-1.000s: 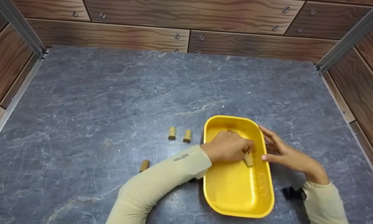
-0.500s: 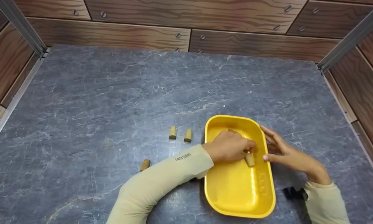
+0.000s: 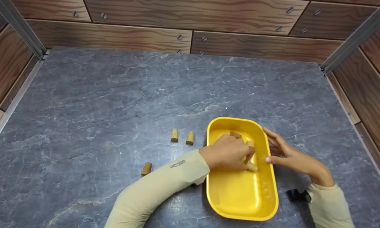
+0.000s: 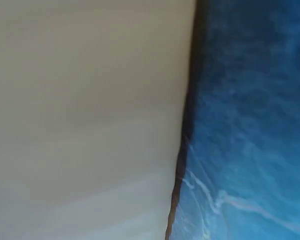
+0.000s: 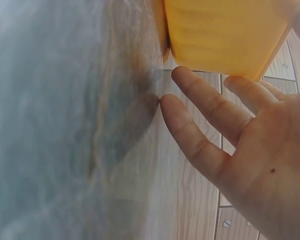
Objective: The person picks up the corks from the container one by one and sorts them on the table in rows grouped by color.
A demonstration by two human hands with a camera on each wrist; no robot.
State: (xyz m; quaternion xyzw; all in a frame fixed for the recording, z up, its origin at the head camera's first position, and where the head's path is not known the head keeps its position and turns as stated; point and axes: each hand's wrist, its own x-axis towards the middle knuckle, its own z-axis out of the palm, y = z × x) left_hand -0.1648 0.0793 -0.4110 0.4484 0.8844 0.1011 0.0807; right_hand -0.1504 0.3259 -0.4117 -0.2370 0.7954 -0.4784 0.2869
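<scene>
Inside a yellow plastic tray (image 3: 237,196), my left hand (image 3: 229,152) has its fingers curled and pinches a cork (image 3: 252,166) near the tray floor. A second cork (image 3: 250,144) lies just beyond the knuckles, and a third cork (image 3: 235,135) sits farther back, partly covered by the hand. My right hand (image 3: 288,156) rests against the tray's right side, thumb at the rim and fingers extended along the outside. In the right wrist view, those fingers (image 5: 215,112) are spread by the tray wall. The left wrist view shows only sleeve and tabletop.
Two corks stand left of the tray, a nearer-left one (image 3: 174,135) and its neighbour (image 3: 190,138). A darker cork (image 3: 146,168) lies beside the left sleeve (image 3: 164,177). Wood-patterned panels (image 3: 139,34) border the grey marbled table (image 3: 113,95).
My left hand has shifted slightly left and toward me, turning the pinched cork. The cork beyond the knuckles has come into view. The right hand keeps its place.
</scene>
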